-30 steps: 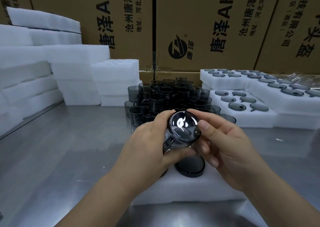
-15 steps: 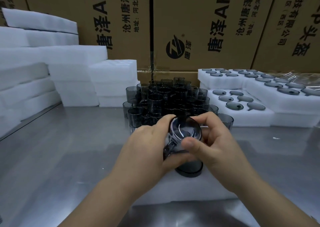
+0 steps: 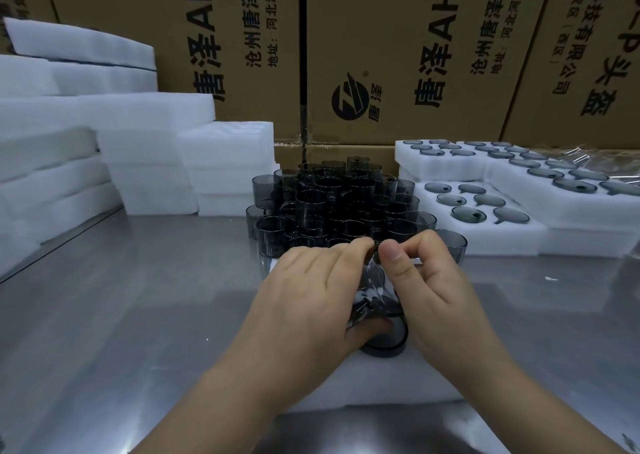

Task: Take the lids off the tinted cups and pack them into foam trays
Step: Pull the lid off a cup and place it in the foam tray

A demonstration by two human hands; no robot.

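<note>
We see both hands meeting at six o'clock over a white foam tray (image 3: 363,384) on the steel bench (image 3: 138,298). The left hand (image 3: 311,301) wraps its fingers round a tinted cup (image 3: 375,294), while the right hand (image 3: 440,298) pinches the cup's upper edge between thumb and curled fingers. Blur hides any lid. Just below, a second cup (image 3: 384,344) sits on the tray. At twelve o'clock stands a heap of cups (image 3: 339,204); at two o'clock, filled trays (image 3: 502,242) with dark round pieces in their pockets; at ten o'clock, stacked foam (image 3: 104,142).
</note>
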